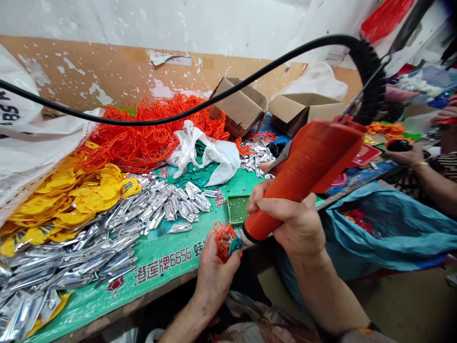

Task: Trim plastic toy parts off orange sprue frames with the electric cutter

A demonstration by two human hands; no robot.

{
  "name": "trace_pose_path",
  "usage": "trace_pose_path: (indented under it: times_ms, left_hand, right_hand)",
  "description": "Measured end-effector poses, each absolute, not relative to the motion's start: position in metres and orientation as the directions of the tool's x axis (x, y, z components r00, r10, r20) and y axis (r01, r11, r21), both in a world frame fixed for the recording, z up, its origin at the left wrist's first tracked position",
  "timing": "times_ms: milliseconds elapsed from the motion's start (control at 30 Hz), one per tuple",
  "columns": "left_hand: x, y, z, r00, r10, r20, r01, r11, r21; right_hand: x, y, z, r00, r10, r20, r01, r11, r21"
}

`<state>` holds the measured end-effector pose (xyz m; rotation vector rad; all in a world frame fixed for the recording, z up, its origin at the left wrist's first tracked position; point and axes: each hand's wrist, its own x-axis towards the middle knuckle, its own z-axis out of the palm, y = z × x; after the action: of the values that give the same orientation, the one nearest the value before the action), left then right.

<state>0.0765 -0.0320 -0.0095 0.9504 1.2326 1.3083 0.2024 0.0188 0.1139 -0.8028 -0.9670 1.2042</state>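
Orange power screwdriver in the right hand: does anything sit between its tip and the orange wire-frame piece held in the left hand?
Nothing visible does. The orange power screwdriver, gripped by the right hand, has its tip right at the small orange wire-frame piece pinched in the left hand.

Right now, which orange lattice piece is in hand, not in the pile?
The small orange lattice piece pinched in the left hand at the table edge, against the orange tool's tip; the rest lie heaped near the wall.
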Motion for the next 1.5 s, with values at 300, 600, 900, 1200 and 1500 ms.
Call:
trace_pose_path:
  times_ms: [300,600,900,1200,1500]
  left_hand:
    - [0.076,-0.031,-0.006,-0.135,0.983,-0.123,-0.162,0.1,0.982]
    - [0.075,-0.03,-0.005,-0.126,0.981,-0.149,-0.152,0.129,0.98]
    - [0.074,-0.028,0.008,-0.105,0.969,-0.226,-0.162,0.207,0.965]
    - [0.072,-0.023,0.007,-0.058,0.961,-0.269,-0.287,0.242,0.927]
    - [0.071,-0.022,0.003,-0.067,0.946,-0.317,-0.351,0.275,0.895]
  right_hand:
    - [0.199,0.02,0.11,0.094,0.984,0.153,-0.362,0.177,-0.915]
    - [0.197,0.021,0.109,0.102,0.978,0.18,-0.369,0.205,-0.907]
    - [0.195,0.023,0.108,0.086,0.978,0.191,-0.381,0.209,-0.901]
    - [0.193,0.029,0.107,0.114,0.97,0.213,-0.403,0.241,-0.883]
    - [0.19,0.027,0.106,0.114,0.978,0.177,-0.444,0.21,-0.871]
